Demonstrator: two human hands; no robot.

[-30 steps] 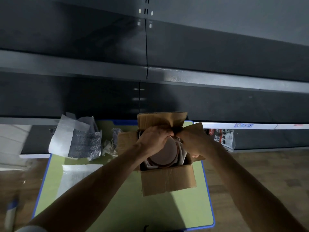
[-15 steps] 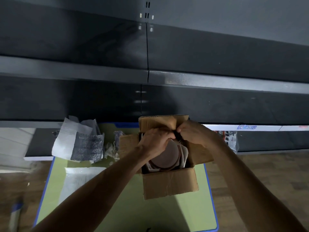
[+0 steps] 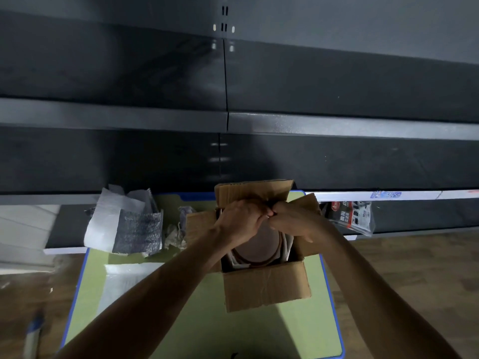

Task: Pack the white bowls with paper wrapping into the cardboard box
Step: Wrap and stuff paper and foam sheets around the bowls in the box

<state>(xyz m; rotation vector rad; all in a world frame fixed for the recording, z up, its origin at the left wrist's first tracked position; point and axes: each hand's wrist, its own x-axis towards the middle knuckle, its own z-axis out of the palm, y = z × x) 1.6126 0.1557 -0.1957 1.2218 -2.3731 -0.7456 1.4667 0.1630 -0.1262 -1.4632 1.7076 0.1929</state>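
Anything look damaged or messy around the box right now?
The near panel of the cardboard box is creased, with a ragged lower edge. Crumpled paper lies loose on the green table by the box's left flap. Nothing looks spilled.

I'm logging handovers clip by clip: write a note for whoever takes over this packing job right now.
Hands: left hand and right hand meet over the far side of the box, fingers curled; what they pinch is hidden.
Things: cardboard box open on the green table, flaps up. Spare wrapping lies left of it.
Done: a bowl sits in the box, white paper beside it.
Left: probably finish tucking, then close the flaps. No bowl shows outside the box.
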